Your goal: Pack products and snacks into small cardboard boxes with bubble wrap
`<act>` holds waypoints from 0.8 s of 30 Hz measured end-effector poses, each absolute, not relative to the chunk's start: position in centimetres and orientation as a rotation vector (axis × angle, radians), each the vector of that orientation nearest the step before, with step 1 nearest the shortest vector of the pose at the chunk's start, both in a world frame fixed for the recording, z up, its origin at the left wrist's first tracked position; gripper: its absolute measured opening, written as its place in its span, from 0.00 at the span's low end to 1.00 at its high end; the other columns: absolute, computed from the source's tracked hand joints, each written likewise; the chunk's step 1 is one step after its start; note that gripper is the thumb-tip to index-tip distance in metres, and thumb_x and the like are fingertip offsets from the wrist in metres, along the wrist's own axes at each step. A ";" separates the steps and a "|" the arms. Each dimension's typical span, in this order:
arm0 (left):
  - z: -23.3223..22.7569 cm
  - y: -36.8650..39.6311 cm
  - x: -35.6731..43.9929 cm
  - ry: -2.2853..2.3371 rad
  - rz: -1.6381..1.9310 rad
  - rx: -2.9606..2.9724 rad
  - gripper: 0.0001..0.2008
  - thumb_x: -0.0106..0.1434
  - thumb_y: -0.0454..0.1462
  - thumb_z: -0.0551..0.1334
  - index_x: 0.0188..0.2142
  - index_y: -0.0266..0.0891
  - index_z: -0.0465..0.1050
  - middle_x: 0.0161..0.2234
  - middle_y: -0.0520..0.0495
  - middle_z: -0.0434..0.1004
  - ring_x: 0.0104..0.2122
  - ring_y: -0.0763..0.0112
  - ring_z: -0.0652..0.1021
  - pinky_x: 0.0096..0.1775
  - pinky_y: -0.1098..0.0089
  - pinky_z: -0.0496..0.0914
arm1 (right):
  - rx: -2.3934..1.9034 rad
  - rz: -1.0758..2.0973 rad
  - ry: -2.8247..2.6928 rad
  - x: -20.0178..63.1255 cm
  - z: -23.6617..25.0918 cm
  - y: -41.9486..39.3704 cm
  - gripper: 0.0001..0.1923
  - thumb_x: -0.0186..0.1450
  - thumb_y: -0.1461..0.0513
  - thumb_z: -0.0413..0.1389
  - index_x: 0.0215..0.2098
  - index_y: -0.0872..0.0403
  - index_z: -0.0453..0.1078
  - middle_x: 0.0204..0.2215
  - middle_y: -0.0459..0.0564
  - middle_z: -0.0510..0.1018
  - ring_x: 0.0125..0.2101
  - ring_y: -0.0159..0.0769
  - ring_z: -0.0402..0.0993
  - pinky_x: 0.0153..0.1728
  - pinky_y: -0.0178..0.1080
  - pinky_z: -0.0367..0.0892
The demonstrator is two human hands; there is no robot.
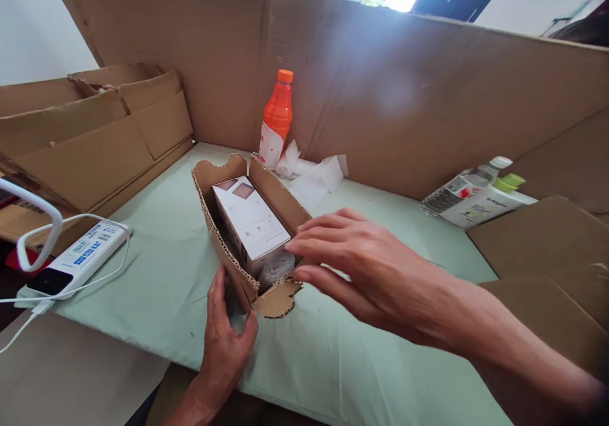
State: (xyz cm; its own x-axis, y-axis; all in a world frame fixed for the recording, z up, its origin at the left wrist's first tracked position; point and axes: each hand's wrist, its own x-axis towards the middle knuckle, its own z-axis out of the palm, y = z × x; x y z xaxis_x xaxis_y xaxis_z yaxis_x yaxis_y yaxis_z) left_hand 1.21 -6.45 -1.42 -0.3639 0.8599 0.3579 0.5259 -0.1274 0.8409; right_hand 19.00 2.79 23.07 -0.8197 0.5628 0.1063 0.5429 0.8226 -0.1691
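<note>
A narrow open-topped cardboard box (214, 236) lies on the cloth in front of me, its cut edges wavy. Inside it rests a white printed carton (257, 220), with a roll of clear bubble wrap (277, 267) at the near end. My left hand (228, 337) grips the box's near left corner, fingers along the side wall and thumb at the near end. Over the right wall, my right hand (352, 255) reaches with outstretched fingers, tips beside the carton's near right corner. Whether those fingertips touch the carton or the wall, I cannot tell. A cardboard flap (278, 300) folds outward at the near end.
An orange bottle (277, 118) stands behind, near crumpled white wrap (318, 175). At right, a clear bottle (464, 185) leans by a white pack with a green cap (485, 204). A white power bank (80, 258) with a cable lies left. Cardboard walls (404, 96) enclose the table.
</note>
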 end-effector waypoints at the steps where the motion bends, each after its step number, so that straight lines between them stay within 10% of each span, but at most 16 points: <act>1: -1.3 -6.5 1.2 1.829 1.487 1.552 0.40 0.64 0.36 0.62 0.71 0.44 0.47 0.66 0.35 0.61 0.65 0.50 0.66 0.63 0.47 0.65 | -0.917 0.198 -2.689 20.1 22.8 2.2 0.14 0.74 0.58 0.50 0.41 0.51 0.77 0.36 0.51 0.82 0.40 0.40 0.76 0.45 0.43 0.67; 8: -1.8 -6.7 1.3 1.836 1.496 1.589 0.38 0.65 0.34 0.60 0.71 0.46 0.47 0.66 0.36 0.62 0.65 0.52 0.67 0.62 0.50 0.67 | -1.380 0.612 -2.303 24.1 11.9 2.1 0.18 0.67 0.56 0.57 0.54 0.49 0.71 0.45 0.52 0.81 0.34 0.37 0.77 0.28 0.37 0.72; 24: 2.0 11.1 -12.9 1.984 1.643 1.043 0.36 0.61 0.34 0.61 0.67 0.37 0.52 0.52 0.36 0.75 0.49 0.60 0.79 0.52 0.57 0.73 | -1.287 0.818 -2.289 4.2 4.3 18.4 0.43 0.64 0.56 0.60 0.71 0.57 0.46 0.61 0.63 0.69 0.53 0.45 0.73 0.51 0.44 0.66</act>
State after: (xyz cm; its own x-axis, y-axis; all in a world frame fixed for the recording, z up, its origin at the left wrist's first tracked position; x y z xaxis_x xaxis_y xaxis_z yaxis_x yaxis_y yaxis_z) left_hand -12.93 11.13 1.96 -0.6627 0.7278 0.1764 0.3088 0.0511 0.9497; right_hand 4.19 18.39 4.31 -0.5030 0.8629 0.0494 0.6361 0.4083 -0.6547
